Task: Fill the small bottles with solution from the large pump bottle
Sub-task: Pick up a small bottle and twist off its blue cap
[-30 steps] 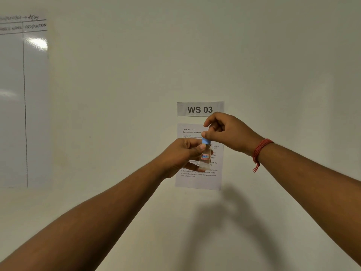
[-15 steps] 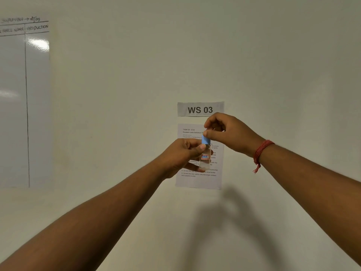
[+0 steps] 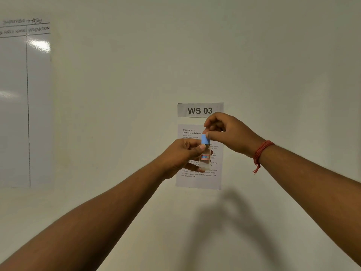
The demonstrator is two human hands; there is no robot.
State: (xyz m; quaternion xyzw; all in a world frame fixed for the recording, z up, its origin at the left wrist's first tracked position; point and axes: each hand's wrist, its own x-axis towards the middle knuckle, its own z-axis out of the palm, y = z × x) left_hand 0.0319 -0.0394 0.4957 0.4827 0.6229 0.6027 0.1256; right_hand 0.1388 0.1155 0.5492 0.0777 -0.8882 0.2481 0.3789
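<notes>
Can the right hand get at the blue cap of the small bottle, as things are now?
Probably yes. The right hand already pinches the blue cap from the side, and nothing stands between them. The left hand holds the small bottle upright below the cap, clear of it.

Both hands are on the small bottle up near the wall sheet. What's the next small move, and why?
Probably keep turning the blue cap. The right hand pinches it from above while the left hand grips the clear bottle upright. The cap sits on the neck, so the bottle is closed. Whether to loosen or tighten, I cannot tell; the liquid level is unclear.
</notes>
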